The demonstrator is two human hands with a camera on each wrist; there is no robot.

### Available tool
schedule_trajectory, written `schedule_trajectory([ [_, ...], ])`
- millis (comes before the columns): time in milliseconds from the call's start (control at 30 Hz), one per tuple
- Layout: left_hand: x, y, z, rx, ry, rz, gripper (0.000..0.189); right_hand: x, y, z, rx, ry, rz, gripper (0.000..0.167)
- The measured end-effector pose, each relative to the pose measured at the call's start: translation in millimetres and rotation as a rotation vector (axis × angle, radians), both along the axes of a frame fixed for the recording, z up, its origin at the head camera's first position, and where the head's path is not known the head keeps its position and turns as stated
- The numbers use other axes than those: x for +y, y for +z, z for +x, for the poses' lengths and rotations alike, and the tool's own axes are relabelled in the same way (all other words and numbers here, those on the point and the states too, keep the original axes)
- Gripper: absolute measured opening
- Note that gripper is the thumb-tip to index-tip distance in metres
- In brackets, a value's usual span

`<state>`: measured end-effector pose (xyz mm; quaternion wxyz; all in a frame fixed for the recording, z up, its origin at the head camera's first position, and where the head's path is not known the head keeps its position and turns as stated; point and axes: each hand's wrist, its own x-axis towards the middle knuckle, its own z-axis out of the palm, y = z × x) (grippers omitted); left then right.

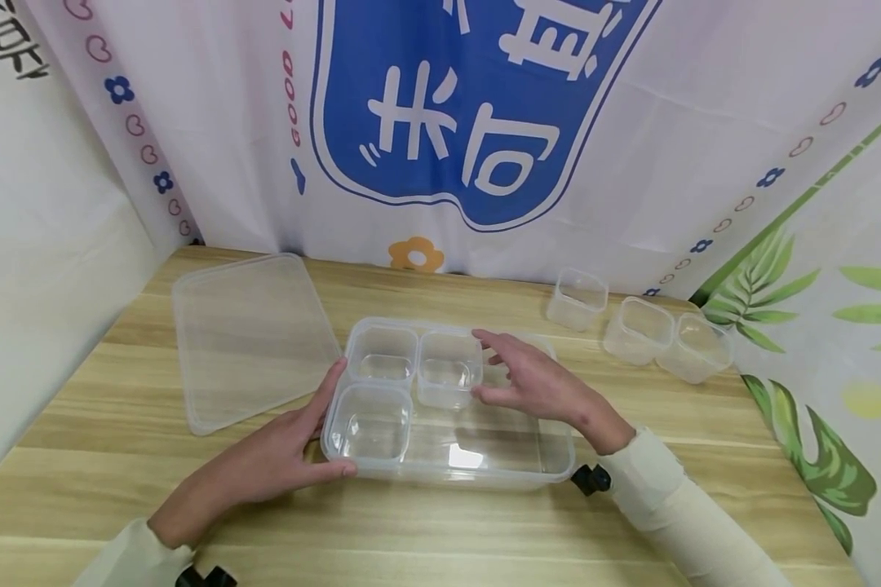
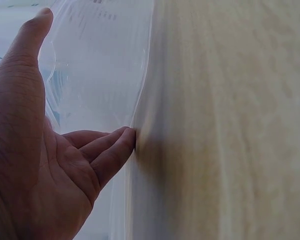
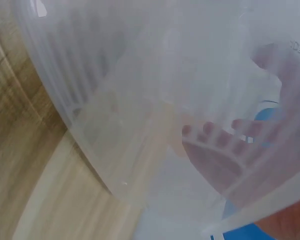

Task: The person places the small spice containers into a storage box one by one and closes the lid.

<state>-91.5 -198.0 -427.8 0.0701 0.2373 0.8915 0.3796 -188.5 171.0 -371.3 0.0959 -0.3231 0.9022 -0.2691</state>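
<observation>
Your left hand point(image 1: 272, 456) rests against the left end of the box point(image 1: 499, 475), its fingers extended along the outer wall and its thumb lying at the near left corner. They are spread rather than clenched; in the left wrist view the fingertips touch the wall low down, close to the surface point(image 1: 440, 538).

Your right hand point(image 1: 539, 383) is over the box, thumb and forefinger apart, at the right side of the middle cup point(image 1: 449, 371). Its fingers are loosely bent and look released; you cannot tell whether the tips touch that cup.

The box sits on the surface in front of you. Inside it, the middle cup stands along the far wall, just beside the far left cup point(image 1: 383, 359); the near left cup point(image 1: 374, 424) fills the corner by your left thumb.

Left of the box, the lid point(image 1: 257, 342) lies flat, one corner close to the rim. Past your right hand, toward the far right, three loose cups point(image 1: 639, 330) stand on the surface, two side by side and one a little apart. A printed cloth point(image 1: 227, 122) hangs behind.
</observation>
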Motion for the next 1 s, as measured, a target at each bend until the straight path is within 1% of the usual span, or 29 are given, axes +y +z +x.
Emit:
schedule_trajectory([
  [200,0.0,-0.4,0.3,0.001,0.002,-0.003,0.121,8.5,9.3,0.2,0.013,-0.049,-0.05,0.078],
  [367,-0.1,0.8,1.4,0.014,0.007,-0.012,0.121,20.3,14.9,-3.0,0.028,-0.084,-0.116,0.068],
  [467,0.0,0.5,1.4,0.019,0.004,-0.012,0.121,27.8,16.0,-5.5,0.058,-0.101,-0.153,0.062],
  [600,0.4,0.4,1.4,0.014,-0.002,-0.005,0.121,38.8,15.6,-10.4,0.126,-0.121,-0.185,0.055],
  [700,0.5,0.4,1.5,0.014,-0.001,-0.006,0.122,47.5,14.5,-15.1,0.164,-0.149,-0.186,0.052],
  [1000,0.9,0.5,1.2,0.021,0.004,-0.017,0.122,73.1,11.2,-34.4,0.171,-0.224,-0.189,0.046],
])
